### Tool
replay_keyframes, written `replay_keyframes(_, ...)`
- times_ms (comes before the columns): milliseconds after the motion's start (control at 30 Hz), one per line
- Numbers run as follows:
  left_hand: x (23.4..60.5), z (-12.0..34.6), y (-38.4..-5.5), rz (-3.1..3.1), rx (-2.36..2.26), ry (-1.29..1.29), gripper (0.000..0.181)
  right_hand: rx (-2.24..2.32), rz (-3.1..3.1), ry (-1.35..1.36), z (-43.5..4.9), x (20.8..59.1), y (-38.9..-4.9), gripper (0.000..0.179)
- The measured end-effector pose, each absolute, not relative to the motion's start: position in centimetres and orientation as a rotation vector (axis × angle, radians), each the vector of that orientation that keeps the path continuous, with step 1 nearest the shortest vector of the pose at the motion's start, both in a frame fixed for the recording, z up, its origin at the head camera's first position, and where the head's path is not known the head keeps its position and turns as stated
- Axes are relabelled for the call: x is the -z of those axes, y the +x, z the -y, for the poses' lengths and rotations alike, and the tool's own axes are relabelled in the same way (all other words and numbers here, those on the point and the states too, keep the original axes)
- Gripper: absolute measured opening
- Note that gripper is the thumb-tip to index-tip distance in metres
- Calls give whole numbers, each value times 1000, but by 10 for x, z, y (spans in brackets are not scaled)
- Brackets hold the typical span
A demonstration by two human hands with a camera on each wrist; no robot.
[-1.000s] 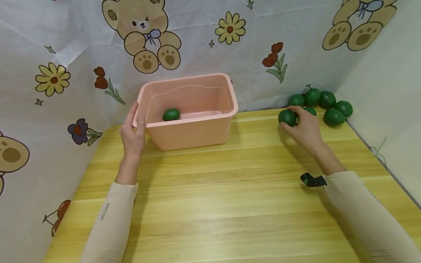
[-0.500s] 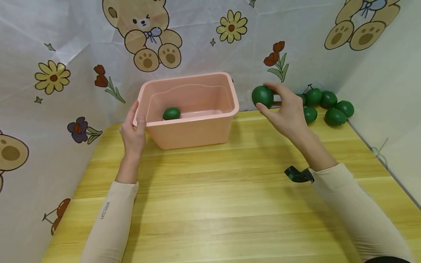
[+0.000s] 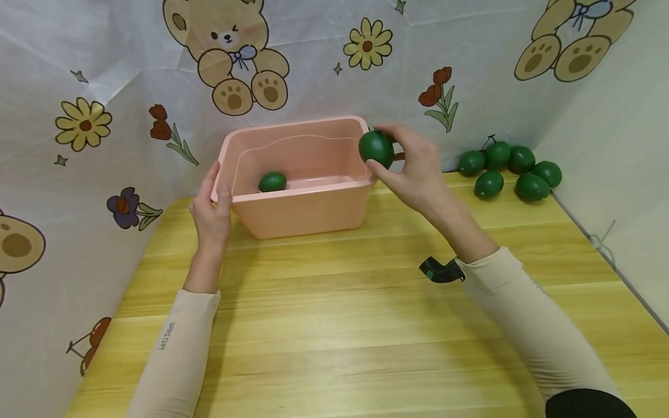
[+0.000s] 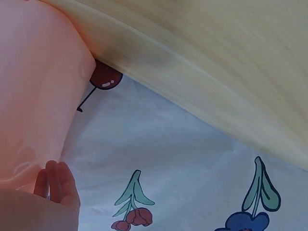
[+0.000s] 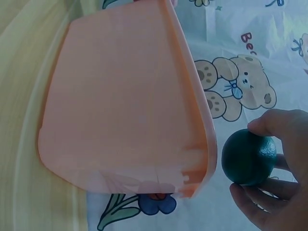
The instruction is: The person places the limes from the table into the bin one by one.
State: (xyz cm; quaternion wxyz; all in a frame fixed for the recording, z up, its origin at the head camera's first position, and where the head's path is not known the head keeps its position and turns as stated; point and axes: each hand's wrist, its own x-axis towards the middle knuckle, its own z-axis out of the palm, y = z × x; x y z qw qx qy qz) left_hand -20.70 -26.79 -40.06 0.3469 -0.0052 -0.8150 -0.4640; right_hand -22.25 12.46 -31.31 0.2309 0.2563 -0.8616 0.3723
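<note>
In the head view my right hand (image 3: 420,174) pinches a dark green lime (image 3: 374,147) between thumb and fingers, at the right rim of the pink plastic bin (image 3: 303,213). The right wrist view shows the same lime (image 5: 248,156) just outside the rim, with a small gap between them. My left hand (image 3: 211,217) grips the bin's left rim, thumb toward the front and fingers along the outer side. One lime (image 3: 272,182) lies on the bin's floor at the left. The left wrist view shows only part of the left hand (image 4: 53,197) against the bin wall.
Several limes (image 3: 531,187) lie grouped at the table's back right corner. Behind the wooden table (image 3: 334,325) hangs a printed white cloth (image 3: 313,69), with the bin close to it. A plain pale wall (image 3: 617,191) bounds the right side.
My right hand has lifted a lime from the back right group and carried it left to the bin's right rim. My left hand and the bin have stayed put.
</note>
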Motion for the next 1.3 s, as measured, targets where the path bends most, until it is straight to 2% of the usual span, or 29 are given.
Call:
replay_keyframes(700,400,266,-206,2100,1191,-1,58,-1036,2442,777,-97,334,-231,54)
replay_keyframes(967,401,266,-207,2099,1195,-1,58,-1049,2467,748,-96,339,-230,47)
replay_keyframes(1300,402,267,-208,2092,1193,-12,58,-1038,2476,725,-98,342,-229,49)
